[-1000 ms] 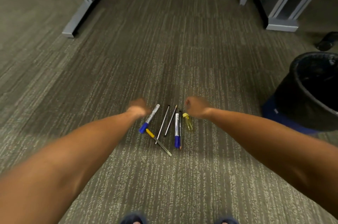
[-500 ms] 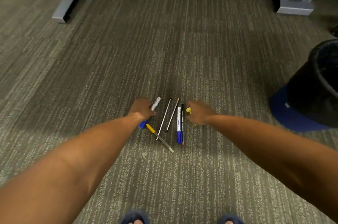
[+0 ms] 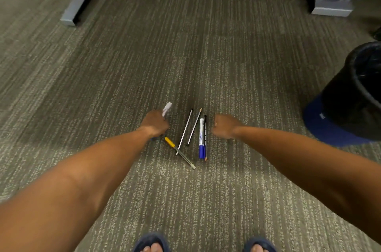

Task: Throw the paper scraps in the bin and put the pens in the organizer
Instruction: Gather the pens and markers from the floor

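Note:
Several pens lie on the carpet in front of me. My left hand (image 3: pixel 155 123) is closed around a white marker (image 3: pixel 167 107), whose pale end sticks out past my knuckles and whose blue cap peeks out below my wrist. My right hand (image 3: pixel 225 126) is a fist just right of the group; the short yellow pen that lay there is hidden inside it. Between my hands lie a yellow-capped clear pen (image 3: pixel 179 151), two thin pens (image 3: pixel 185 130) (image 3: pixel 194 126), a blue-capped white marker (image 3: pixel 201 138) and a thin black pencil (image 3: pixel 205 126). No organizer or paper scraps are in view.
A black bin (image 3: pixel 354 95) with a dark liner stands at the right edge on a blue base (image 3: pixel 321 124). Grey desk legs rest on the carpet at the far left (image 3: pixel 72 12) and far right (image 3: pixel 329 8). My sandalled feet (image 3: pixel 151 244) show at the bottom.
Both hands came down onto the pens. My left hand closed on the white marker and tilted it up; my right hand closed over the short yellow pen, which is gone from the floor.

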The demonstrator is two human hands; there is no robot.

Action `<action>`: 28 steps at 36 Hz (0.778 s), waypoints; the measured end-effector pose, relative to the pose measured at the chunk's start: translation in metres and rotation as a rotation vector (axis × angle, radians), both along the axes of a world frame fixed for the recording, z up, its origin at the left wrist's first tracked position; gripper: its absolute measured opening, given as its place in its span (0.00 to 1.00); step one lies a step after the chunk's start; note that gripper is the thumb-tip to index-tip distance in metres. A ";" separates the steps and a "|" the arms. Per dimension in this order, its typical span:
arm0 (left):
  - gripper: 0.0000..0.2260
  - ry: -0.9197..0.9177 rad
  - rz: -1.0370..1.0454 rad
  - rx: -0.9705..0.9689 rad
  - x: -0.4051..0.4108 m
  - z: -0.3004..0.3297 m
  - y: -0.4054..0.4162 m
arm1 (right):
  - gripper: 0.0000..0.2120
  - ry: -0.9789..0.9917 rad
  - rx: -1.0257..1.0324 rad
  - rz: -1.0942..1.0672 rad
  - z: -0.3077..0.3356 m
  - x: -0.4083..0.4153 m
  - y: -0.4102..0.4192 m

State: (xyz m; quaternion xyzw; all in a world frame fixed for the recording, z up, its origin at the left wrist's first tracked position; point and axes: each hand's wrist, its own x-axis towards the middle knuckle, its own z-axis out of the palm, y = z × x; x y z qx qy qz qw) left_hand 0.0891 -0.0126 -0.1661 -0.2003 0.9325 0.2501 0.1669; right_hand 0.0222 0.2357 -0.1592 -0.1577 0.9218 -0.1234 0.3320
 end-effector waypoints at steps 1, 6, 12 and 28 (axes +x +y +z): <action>0.08 0.010 -0.012 -0.011 0.002 0.002 -0.001 | 0.15 0.008 0.002 0.005 0.001 -0.001 0.000; 0.05 -0.065 -0.245 -0.058 0.010 0.010 -0.009 | 0.08 0.044 -0.001 0.003 0.006 -0.005 -0.008; 0.09 -0.086 -0.620 -0.069 0.019 0.006 -0.007 | 0.08 0.090 0.008 0.014 0.001 -0.006 -0.018; 0.18 -0.097 -1.026 -0.098 0.030 -0.016 0.026 | 0.14 0.066 -0.016 -0.026 -0.023 -0.011 -0.027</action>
